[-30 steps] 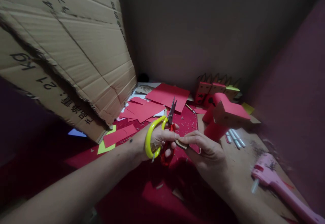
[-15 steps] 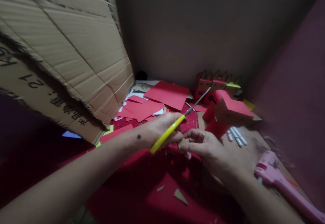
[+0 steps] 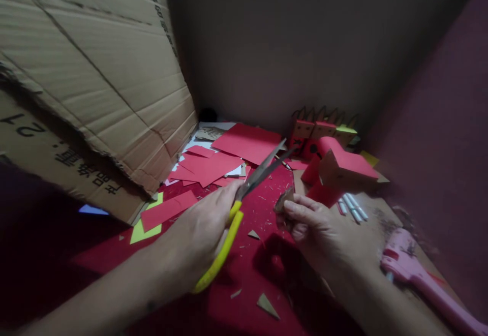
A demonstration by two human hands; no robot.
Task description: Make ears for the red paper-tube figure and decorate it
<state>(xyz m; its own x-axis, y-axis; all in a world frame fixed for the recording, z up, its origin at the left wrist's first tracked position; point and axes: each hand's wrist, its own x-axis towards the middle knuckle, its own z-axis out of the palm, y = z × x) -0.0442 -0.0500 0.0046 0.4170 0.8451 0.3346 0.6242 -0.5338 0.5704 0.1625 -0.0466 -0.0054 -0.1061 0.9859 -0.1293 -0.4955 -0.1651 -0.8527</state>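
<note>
I see left hand [image 3: 206, 224] clamped on scissors [image 3: 221, 258], blades [image 3: 254, 179] apart; right hand [image 3: 314, 221] pinching cardboard piece [image 3: 283, 201]; probably mid-trim; next snip needs alignment.

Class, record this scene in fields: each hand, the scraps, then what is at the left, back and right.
Left hand: holds the scissors, blades slightly apart
Right hand: pinches a cardboard piece, apart from the blades
Scraps: two larger triangles and smaller bits on the red surface
Left: large printed cardboard
Back: overlapping sheets of red paper
Right: red-topped model, pens, pink glue gun
</note>
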